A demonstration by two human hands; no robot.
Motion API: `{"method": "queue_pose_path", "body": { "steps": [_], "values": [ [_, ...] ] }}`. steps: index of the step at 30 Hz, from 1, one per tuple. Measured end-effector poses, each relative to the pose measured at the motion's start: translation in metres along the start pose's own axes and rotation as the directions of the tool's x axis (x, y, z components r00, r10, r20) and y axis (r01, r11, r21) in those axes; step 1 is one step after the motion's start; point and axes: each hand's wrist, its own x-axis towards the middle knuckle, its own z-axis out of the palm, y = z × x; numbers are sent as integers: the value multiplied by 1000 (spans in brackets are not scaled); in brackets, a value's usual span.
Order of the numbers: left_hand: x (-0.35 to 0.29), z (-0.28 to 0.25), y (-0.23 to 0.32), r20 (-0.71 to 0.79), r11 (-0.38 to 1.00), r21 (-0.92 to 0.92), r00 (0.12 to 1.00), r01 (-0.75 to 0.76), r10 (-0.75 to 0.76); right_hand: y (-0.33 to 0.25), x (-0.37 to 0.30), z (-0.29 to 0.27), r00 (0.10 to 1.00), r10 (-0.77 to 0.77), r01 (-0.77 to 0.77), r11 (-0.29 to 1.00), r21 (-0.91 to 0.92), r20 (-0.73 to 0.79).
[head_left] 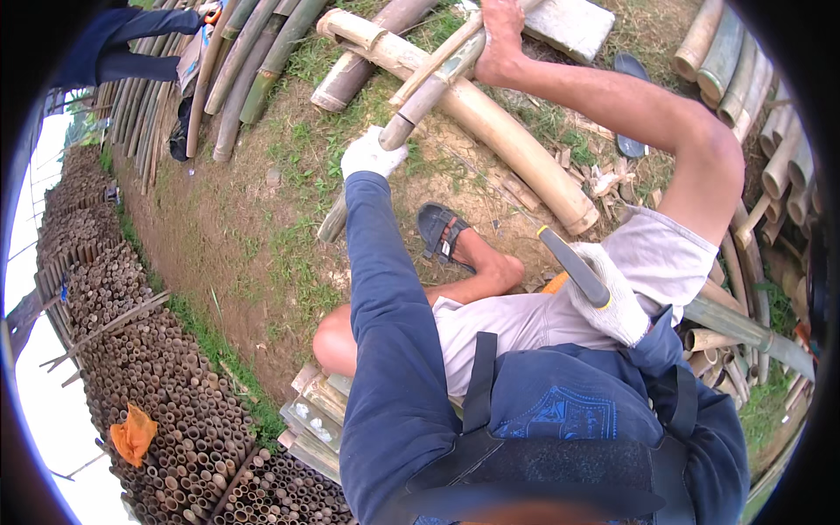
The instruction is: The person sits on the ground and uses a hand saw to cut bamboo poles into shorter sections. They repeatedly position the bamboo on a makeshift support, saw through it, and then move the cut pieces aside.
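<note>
My left hand [374,154], in a white glove, is closed round a short bamboo piece [332,219] that shows below it. Beside the glove is the near end of a bamboo pole [435,87]. This pole lies across a thicker pale bamboo log [490,127], with my bare foot [502,44] pressed on its far part. My right hand [612,297], also gloved, grips a hand saw by its grey and yellow handle [577,267]. The thin saw blade [503,194] points away to the upper left, apart from the pole.
Bamboo poles lie at the upper left [271,70] and right [735,61]. A large stack of cut bamboo [166,376] fills the lower left, with an orange cloth [133,434] on it. A loose sandal [630,105] and wood chips [608,179] lie nearby. Another person's legs [131,44] show at upper left.
</note>
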Motion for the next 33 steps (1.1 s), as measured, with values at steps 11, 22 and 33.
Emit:
{"method": "queue_pose_path", "body": {
  "steps": [11, 22, 33],
  "values": [
    [15, 14, -49, -229, 967, -252, 973, -37, -22, 40, 121, 72, 995, -96, 91, 986, -140, -36],
    [23, 64, -37, -449, 821, -547, 885, -166, -120, 115, 103, 101, 872, 176, 242, 657, -714, 457],
    [57, 55, 32, -360, 646, -696, 931, -314, 64, 117, 101, 103, 845, 180, 246, 706, -664, 504]
  ]
}}
